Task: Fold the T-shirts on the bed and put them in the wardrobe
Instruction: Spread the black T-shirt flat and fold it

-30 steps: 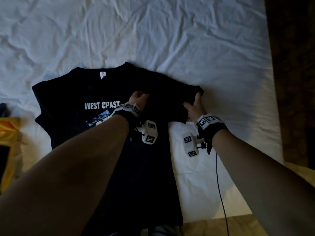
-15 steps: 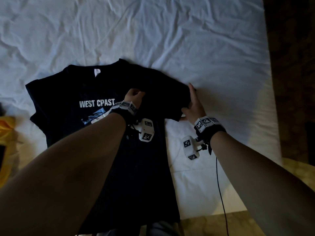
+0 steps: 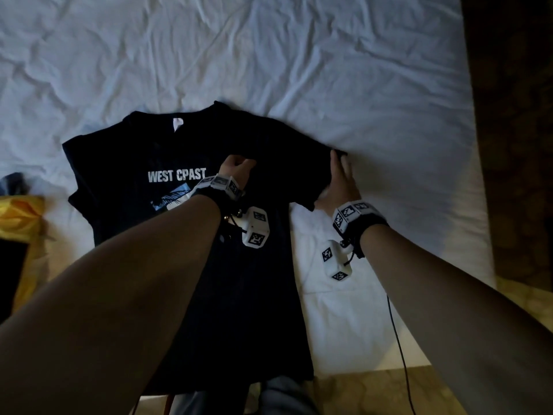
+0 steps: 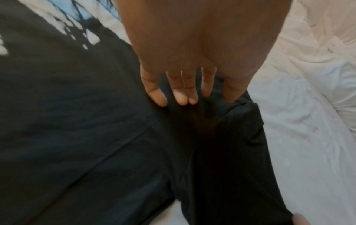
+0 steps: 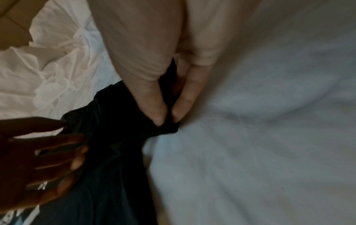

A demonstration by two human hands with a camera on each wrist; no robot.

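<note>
Right wrist view: right hand (image 5: 163,68) pinches the outer edge of the black T-shirt's sleeve (image 5: 165,126) betw. thumb and forefinger; other fingers hidden. Left wrist view: left hand (image 4: 192,60) lies flat on the T-shirt (image 4: 77,121), fingers (image 4: 181,94) straight and slightly spread, pressing the fabric near the sleeve fold, gripping nothing. Head view: T-shirt (image 3: 119,163) lies face up, "WEST CPAST" print visible, collar away from the person, hem at the near edge of the bed. Left hand (image 3: 236,167) on the chest area, right hand (image 3: 339,181) at the sleeve end. Surface: creased white sheet (image 3: 299,55). Yellow item (image 3: 21,211) at left edge; dark patterned floor (image 3: 514,115) at right.
</note>
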